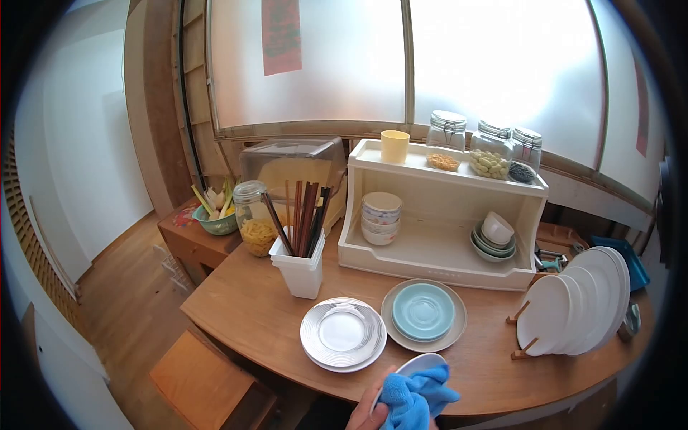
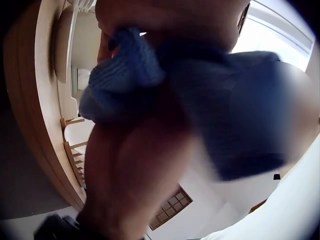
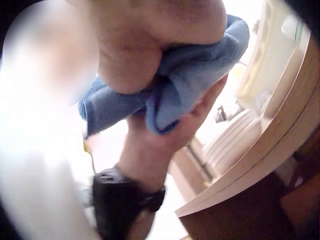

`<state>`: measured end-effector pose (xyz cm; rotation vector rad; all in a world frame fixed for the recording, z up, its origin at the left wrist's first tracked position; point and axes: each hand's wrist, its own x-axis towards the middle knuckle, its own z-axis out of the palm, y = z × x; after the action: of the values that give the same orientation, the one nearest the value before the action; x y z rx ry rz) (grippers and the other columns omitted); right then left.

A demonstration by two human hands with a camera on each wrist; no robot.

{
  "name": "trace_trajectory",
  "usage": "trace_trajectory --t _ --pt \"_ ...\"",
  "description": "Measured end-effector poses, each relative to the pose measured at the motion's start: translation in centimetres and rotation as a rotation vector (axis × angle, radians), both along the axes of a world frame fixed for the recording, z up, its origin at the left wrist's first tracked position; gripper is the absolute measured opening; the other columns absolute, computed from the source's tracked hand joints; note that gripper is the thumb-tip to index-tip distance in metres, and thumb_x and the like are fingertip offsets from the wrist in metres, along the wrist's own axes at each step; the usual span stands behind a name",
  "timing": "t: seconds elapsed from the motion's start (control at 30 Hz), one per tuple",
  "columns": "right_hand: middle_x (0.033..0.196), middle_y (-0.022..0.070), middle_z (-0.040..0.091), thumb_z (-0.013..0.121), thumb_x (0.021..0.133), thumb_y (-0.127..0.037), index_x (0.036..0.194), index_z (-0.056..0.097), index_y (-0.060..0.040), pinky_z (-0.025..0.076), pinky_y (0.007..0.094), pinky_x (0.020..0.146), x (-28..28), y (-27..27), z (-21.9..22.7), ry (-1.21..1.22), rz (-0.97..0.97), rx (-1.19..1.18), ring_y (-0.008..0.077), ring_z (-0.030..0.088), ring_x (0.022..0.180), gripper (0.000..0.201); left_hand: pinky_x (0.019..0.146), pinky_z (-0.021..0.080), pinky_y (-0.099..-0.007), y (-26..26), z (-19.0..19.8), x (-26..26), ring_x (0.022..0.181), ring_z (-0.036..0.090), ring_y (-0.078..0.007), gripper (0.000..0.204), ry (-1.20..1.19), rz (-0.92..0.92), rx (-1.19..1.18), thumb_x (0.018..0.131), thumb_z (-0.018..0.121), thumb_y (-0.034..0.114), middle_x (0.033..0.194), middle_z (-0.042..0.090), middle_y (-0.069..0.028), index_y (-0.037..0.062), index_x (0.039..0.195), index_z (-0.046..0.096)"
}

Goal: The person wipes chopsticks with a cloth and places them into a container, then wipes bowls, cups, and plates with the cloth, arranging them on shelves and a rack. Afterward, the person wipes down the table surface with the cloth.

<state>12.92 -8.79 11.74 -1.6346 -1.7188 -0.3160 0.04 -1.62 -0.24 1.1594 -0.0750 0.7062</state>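
At the table's front edge, my left hand [image 1: 368,413] grips the left rim of a tilted white plate [image 1: 424,362]. A bunched blue cloth [image 1: 410,398] lies over most of the plate. My right hand [image 1: 433,424] is almost wholly hidden behind the cloth in the head view. The right wrist view has the right hand [image 3: 155,40] at the top, with the blue cloth [image 3: 185,82] pinched against it. In the left wrist view, the left hand [image 2: 170,20] is dark and blurred above folds of cloth [image 2: 127,80].
Ribbed white plates [image 1: 342,331] and a blue-green plate [image 1: 423,311] on a larger one lie just beyond the hands. White plates [image 1: 548,315] stand in a wooden rack at right. Behind are a chopstick holder [image 1: 299,276] and a cream shelf [image 1: 430,269] with bowls and jars.
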Motion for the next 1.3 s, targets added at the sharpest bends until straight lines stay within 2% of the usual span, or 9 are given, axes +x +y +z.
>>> trace_trajectory --t 0.33,0.43,0.73,0.87,0.93,0.97,1.07,1.13,1.3 --pt "0.122 0.0155 0.055 0.07 0.07 -0.009 0.118 0.054 -0.0002 0.043 0.0379 0.096 -1.1 -1.4 -1.5 -0.073 -0.106 -0.025 0.0311 0.053 0.115 0.051 0.11 0.028 -0.0411 -0.1 1.0 -1.0 0.132 0.037 -0.0297 0.065 0.045 0.022 0.055 0.1 0.039 0.04 0.145 0.032 -0.0189 -0.006 0.143 0.024" --pt "0.124 0.0159 0.055 0.07 0.07 -0.008 0.119 0.055 0.0 0.043 0.0382 0.097 -1.1 -1.7 -2.0 -0.089 -0.14 -0.037 0.0316 0.053 0.116 0.053 0.107 0.032 -0.0435 1.8 -0.2 -1.0 0.129 0.04 -0.0327 0.069 0.027 0.304 0.147 0.098 0.042 0.042 0.142 0.035 -0.0232 -0.0065 0.143 0.023" --pt "0.128 0.0169 0.055 0.069 0.069 -0.007 0.123 0.055 0.0007 0.044 0.0388 0.098 -1.3 -3.1 -3.4 -0.151 -0.261 -0.07 0.0332 0.052 0.119 0.057 0.1 0.038 -0.0357 1.5 -2.3 -1.4 0.114 0.052 -0.0275 0.052 0.041 0.033 0.307 0.096 0.049 0.025 0.13 0.051 -0.0152 -0.0036 0.137 0.037" --pt "0.14 0.0199 0.043 0.063 0.088 -0.025 0.128 0.05 -0.0019 0.042 0.0507 0.099 2.4 -2.3 -1.7 0.409 0.221 -0.087 0.0359 0.049 0.123 0.048 0.099 0.04 -0.036 2.0 -1.6 -1.8 0.114 0.053 -0.0278 0.052 0.015 0.028 0.362 0.096 0.049 0.025 0.13 0.051 -0.0158 -0.0037 0.137 0.037" --pt "0.102 0.0095 0.056 0.072 0.079 -0.013 0.114 0.053 -0.0024 0.042 0.0323 0.088 -0.9 -1.4 4.1 -0.101 -0.247 -0.346 0.0189 0.052 0.098 0.041 0.101 0.039 -0.0405 1.9 -0.9 -2.8 0.119 0.049 -0.0309 0.061 0.007 0.103 0.369 0.096 0.047 0.034 0.135 0.044 -0.0211 -0.0053 0.14 0.03" --pt "0.103 0.0101 0.057 0.068 0.084 -0.015 0.124 0.048 -0.0037 0.044 0.0315 0.088 0.6 -2.3 0.1 0.546 0.007 -0.013 0.0186 0.054 0.096 0.046 0.102 0.038 -0.0427 1.7 -0.7 -3.2 0.122 0.047 -0.0324 0.066 0.005 0.142 0.369 0.097 0.046 0.038 0.137 0.041 -0.0237 -0.0061 0.141 0.027" --pt "0.104 0.0102 0.058 0.069 0.082 -0.014 0.123 0.049 -0.0033 0.044 0.0315 0.088 1.6 -3.0 -0.3 0.51 -0.047 -0.038 0.0191 0.054 0.097 0.047 0.1 0.041 -0.0463 0.3 -2.9 -2.5 0.123 0.046 -0.037 0.073 -0.028 0.27 0.288 0.096 0.048 0.043 0.138 0.038 -0.0287 -0.0048 0.144 0.022" --pt "0.104 0.0103 0.058 0.07 0.08 -0.014 0.121 0.05 -0.0028 0.045 0.0315 0.088 2.0 -3.7 -0.7 0.479 -0.113 -0.059 0.0197 0.055 0.097 0.047 0.098 0.041 -0.046 -0.2 -3.4 -0.9 0.12 0.048 -0.0384 0.071 -0.392 0.305 0.163 0.093 0.051 0.047 0.136 0.04 -0.0288 -0.0029 0.14 0.031" --pt "0.104 0.0106 0.06 0.073 0.075 -0.013 0.118 0.054 -0.0017 0.045 0.0316 0.088 1.7 -4.4 -1.9 0.425 -0.244 -0.132 0.021 0.057 0.099 0.048 0.08 0.045 -0.0435 2.5 -1.2 0.2 0.096 0.054 -0.0346 0.061 -0.311 0.318 0.707 0.088 0.057 0.048 0.122 0.05 -0.0264 -0.0029 0.121 0.047"
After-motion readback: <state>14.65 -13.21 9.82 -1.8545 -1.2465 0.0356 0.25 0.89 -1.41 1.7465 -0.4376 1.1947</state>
